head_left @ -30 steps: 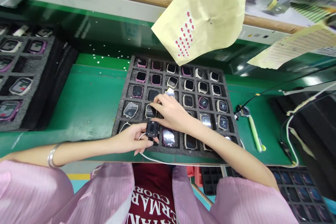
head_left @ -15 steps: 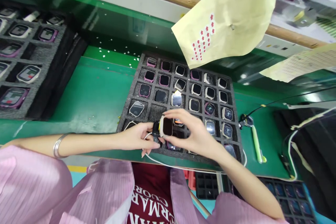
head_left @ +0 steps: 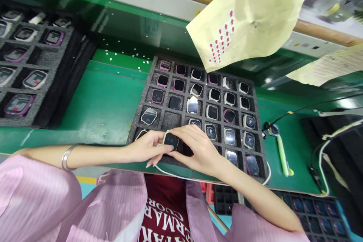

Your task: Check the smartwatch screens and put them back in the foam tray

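In the head-camera view, a person in pink striped sleeves reaches both bare forearms inward over a green counter (head_left: pixel 110 96). The left arm lies almost level, a silver bracelet (head_left: pixel 66 158) at its wrist; the right arm slants up from the counter's front edge. The hands meet over the front edge of a grey foam tray (head_left: pixel 171 120), left of its middle. There they hold a watch (head_left: pixel 171 140), dark screen facing up, pale frame around it. The left hand (head_left: pixel 149 146) is closed on its left side, thumb across the lower screen. The right hand (head_left: pixel 198 148) curves around its right side, fingers at the top corner, thumb at the bottom. A white cable (head_left: pixel 184 177) runs from beneath the left hand along the counter's front edge.

The tray's square compartments hold watches (head_left: pixel 211 112) in purple or pale frames, mostly face up. At the counter's left edge, another foam tray (head_left: pixel 48 100) holds more watches. A green-handled tool (head_left: pixel 281 155) lies beyond the first tray's right edge.
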Demonstrator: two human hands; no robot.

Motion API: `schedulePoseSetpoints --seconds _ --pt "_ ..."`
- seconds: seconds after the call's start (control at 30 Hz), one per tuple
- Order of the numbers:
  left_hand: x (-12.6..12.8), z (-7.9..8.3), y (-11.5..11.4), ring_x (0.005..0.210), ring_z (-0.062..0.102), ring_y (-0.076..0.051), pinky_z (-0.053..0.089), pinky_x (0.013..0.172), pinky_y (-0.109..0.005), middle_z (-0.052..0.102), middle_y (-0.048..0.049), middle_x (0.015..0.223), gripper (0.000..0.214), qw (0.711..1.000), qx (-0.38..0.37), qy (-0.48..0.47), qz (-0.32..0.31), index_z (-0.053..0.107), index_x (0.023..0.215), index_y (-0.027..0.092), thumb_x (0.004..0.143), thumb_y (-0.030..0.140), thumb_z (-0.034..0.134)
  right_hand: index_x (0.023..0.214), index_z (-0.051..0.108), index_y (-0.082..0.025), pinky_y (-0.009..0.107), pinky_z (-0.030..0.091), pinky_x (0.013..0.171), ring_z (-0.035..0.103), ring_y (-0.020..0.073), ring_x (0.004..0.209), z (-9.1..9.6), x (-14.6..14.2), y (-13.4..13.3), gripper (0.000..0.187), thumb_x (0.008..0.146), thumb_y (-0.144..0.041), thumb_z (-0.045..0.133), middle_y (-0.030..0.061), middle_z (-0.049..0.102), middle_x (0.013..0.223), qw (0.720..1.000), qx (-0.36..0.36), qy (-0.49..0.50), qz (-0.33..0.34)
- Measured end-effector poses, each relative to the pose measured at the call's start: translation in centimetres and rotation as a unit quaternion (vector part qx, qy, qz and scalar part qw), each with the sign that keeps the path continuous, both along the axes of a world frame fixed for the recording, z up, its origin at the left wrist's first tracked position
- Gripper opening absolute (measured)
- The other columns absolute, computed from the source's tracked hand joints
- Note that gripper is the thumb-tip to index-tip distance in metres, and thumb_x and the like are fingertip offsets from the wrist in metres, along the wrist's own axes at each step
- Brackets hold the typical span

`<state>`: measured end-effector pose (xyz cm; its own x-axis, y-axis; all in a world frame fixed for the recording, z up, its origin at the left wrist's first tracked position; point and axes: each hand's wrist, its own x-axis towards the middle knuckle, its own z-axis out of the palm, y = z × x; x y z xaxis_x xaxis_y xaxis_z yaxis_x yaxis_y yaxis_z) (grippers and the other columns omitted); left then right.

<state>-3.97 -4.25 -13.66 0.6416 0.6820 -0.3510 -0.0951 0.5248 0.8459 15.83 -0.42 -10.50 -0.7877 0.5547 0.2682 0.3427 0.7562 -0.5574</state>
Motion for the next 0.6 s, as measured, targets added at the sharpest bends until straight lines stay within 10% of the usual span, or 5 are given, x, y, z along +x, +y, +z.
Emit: schedulePoseSetpoints --seconds 0.6 --pt "0.1 0.2 -0.2 0.028 0.041 -0.005 0.032 0.031 -0.012 0.052 0.0083 0.042 0.02 1.0 0.015 0.025 -0.009 0.045 0.082 0.017 0.091 0.033 0.052 0.118 0.052 -0.017 0.041 0.047 0.081 0.061 0.0245 0.093 -1.4 0.3 0.1 0.039 0.085 -0.027 0.068 0.0101 0.065 0.103 0.997 -0.039 0.069 -0.001"
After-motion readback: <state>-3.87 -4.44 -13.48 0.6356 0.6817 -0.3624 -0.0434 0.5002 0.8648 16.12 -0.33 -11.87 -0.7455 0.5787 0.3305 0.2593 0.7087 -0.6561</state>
